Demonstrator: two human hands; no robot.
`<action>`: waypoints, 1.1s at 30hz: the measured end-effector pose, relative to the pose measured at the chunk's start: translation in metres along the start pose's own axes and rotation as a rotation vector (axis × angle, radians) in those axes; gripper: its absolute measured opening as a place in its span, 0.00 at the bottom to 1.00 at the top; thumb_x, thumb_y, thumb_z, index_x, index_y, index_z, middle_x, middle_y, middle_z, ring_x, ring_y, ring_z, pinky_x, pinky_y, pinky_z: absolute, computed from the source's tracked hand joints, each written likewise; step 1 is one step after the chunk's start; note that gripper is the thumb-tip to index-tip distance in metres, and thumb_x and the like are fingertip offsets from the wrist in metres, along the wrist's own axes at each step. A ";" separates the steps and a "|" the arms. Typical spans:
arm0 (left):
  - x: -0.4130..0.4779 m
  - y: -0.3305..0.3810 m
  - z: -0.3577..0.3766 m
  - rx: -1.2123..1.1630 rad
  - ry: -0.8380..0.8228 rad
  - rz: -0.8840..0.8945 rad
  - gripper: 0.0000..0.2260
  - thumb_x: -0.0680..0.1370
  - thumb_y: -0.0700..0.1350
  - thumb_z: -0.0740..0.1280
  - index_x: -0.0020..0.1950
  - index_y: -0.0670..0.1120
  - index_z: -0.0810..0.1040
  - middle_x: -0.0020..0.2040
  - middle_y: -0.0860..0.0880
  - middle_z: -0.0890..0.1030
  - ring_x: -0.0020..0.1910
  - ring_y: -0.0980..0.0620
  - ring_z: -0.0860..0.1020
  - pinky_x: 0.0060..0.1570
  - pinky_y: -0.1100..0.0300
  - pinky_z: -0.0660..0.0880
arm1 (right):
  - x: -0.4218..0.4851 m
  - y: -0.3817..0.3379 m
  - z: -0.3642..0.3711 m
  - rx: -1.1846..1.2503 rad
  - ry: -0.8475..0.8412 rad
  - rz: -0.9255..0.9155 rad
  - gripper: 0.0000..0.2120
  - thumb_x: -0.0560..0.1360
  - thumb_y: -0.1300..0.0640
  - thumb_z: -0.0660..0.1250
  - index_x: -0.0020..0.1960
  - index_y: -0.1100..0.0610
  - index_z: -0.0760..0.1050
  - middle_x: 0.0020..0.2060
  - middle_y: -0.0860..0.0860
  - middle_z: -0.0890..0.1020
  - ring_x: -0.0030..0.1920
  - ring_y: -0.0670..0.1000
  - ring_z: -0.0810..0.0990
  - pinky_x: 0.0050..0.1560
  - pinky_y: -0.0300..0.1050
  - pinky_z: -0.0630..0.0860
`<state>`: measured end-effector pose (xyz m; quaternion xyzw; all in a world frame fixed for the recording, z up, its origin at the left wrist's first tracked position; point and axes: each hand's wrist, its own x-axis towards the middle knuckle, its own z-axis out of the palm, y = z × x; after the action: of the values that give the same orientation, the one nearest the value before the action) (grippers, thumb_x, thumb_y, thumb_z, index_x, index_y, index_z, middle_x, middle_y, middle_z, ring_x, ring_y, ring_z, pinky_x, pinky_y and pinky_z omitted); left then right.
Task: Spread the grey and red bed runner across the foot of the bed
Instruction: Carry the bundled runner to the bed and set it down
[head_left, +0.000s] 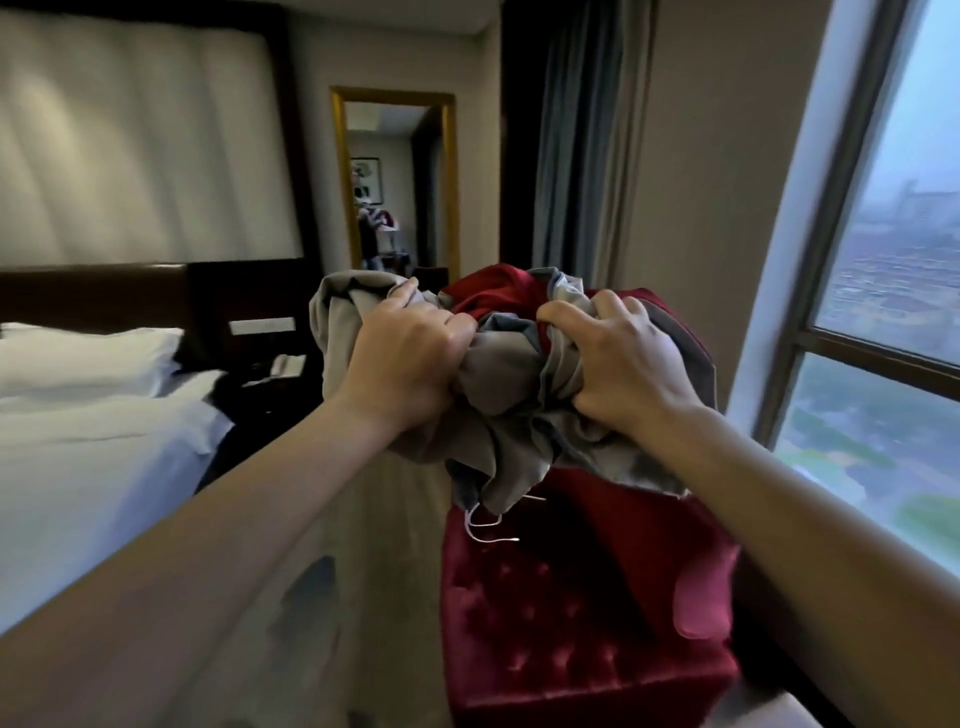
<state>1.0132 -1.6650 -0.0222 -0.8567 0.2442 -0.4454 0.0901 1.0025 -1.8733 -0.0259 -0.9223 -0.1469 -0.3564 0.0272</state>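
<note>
Bed runner (511, 374) (grey and red, bunched) is held in the air at centre, right of the bed (98, 441). Left hand (405, 358) and right hand (623, 364) each grip a fistful of its fabric, fingers curled. Red tufted ottoman (571, 623) stands directly below.

Both bare forearms reach forward, converging toward the middle. The left grip (410, 358) is fisted, knuckles up, fingers curled round the bunched bed runner (501, 379). The right grip (623, 364), near it, clutches the same cloth, thumb and fingers dug into its folds.
</note>
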 end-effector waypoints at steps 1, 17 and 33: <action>-0.008 -0.012 -0.002 0.022 0.007 -0.017 0.04 0.67 0.37 0.65 0.40 0.40 0.77 0.35 0.41 0.80 0.39 0.40 0.78 0.66 0.43 0.66 | 0.007 -0.012 0.005 0.021 0.005 -0.023 0.33 0.64 0.59 0.70 0.65 0.42 0.67 0.51 0.55 0.72 0.51 0.59 0.71 0.34 0.44 0.66; -0.084 -0.126 -0.048 0.454 -0.131 -0.304 0.08 0.57 0.37 0.70 0.35 0.42 0.77 0.28 0.44 0.77 0.31 0.42 0.75 0.62 0.46 0.70 | 0.104 -0.149 0.059 0.337 0.014 -0.436 0.35 0.64 0.57 0.73 0.68 0.45 0.64 0.52 0.57 0.71 0.52 0.60 0.70 0.45 0.53 0.75; -0.153 -0.152 -0.108 0.754 -0.273 -0.454 0.05 0.61 0.38 0.68 0.35 0.43 0.77 0.30 0.44 0.78 0.32 0.41 0.75 0.61 0.48 0.71 | 0.119 -0.252 0.073 0.538 0.071 -0.726 0.32 0.67 0.56 0.71 0.68 0.47 0.66 0.49 0.58 0.71 0.51 0.60 0.70 0.40 0.52 0.74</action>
<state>0.9033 -1.4502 -0.0120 -0.8467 -0.1428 -0.3945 0.3272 1.0608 -1.5916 -0.0148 -0.7585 -0.5472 -0.3233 0.1442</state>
